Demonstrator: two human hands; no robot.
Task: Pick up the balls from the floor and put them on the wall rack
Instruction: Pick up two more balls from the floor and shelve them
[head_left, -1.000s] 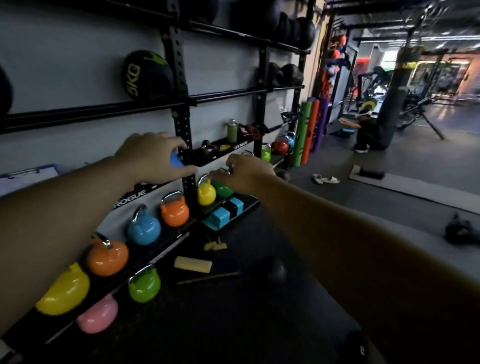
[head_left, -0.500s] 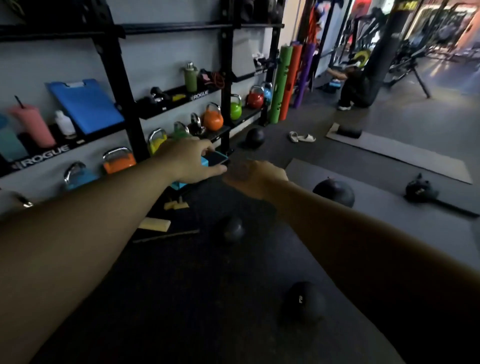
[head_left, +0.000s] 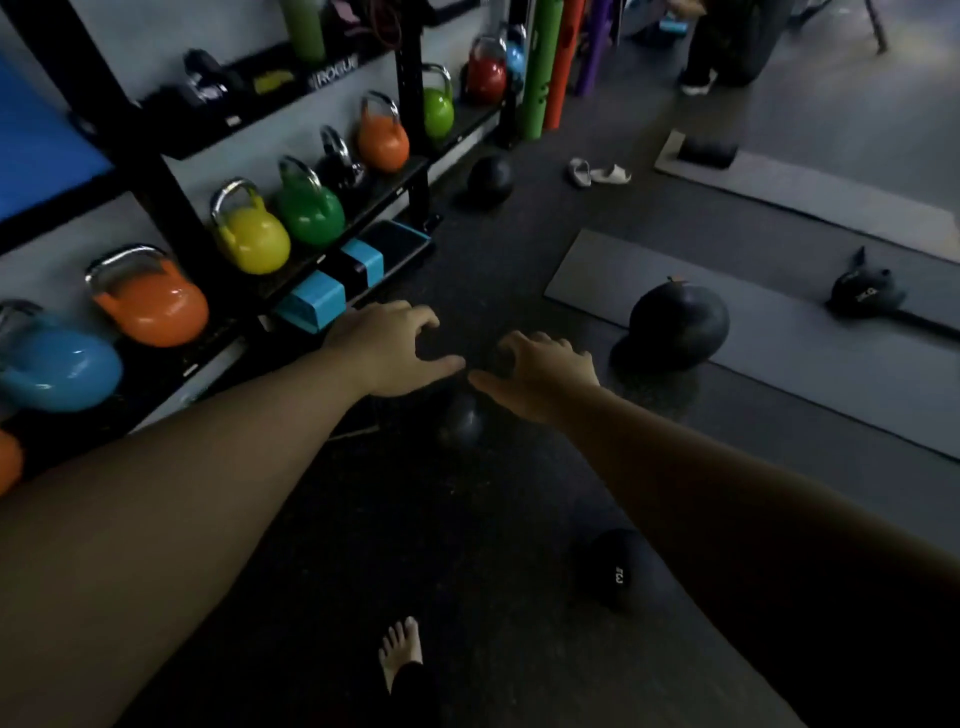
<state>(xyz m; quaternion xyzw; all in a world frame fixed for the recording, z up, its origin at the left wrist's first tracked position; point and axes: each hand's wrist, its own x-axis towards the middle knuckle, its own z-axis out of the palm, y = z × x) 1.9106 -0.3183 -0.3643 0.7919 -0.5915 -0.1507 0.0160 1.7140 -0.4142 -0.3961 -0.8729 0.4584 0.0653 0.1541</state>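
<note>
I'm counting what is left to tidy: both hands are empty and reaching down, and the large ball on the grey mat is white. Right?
Not quite. The large ball on the grey mat is black, not white, as the head view shows. The rest stands: the left hand and right hand are empty and reaching down.

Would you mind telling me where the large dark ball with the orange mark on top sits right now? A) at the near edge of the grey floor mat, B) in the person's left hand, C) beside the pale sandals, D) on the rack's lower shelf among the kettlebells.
A: the large dark ball rests at the near edge of the grey floor mat, to the right of both empty hands.
</note>
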